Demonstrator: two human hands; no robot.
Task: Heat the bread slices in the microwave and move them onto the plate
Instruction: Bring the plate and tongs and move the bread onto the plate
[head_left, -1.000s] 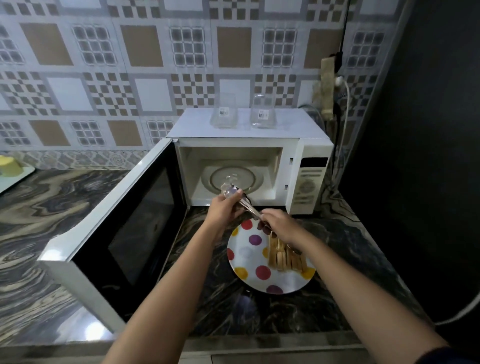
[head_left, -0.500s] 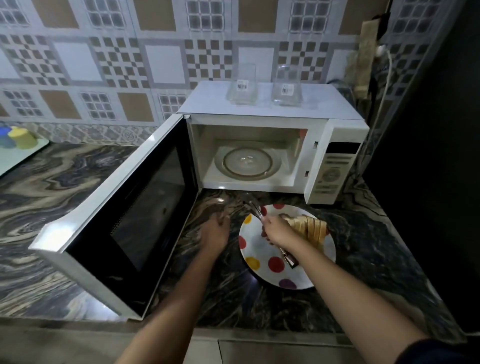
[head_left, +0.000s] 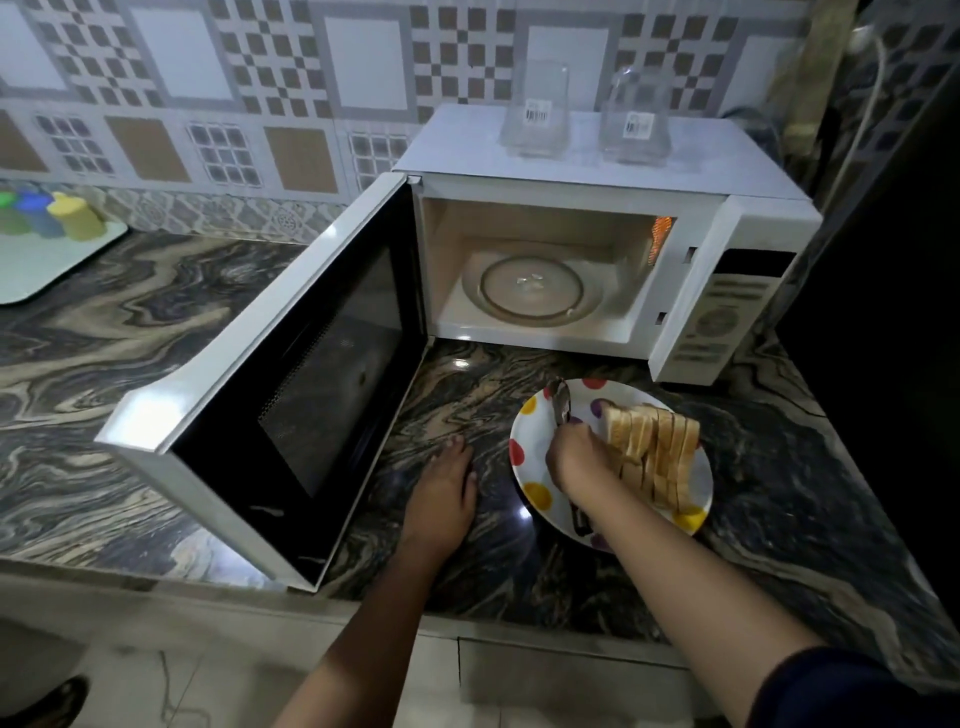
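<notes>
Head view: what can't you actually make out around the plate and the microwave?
Tongs: head view, middle hidden under the right hand.
Bread slices: head view, overlapping, so the count is unclear; near-left ends are behind that hand.
Plate: head view, near rim covered by the right forearm.
Microwave panel: head view, markings too small to read.
Jar label: head view, blurred.

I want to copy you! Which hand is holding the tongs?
The right hand, over the spotted plate, grips the tongs; the left hand rests open on the countertop.
</notes>
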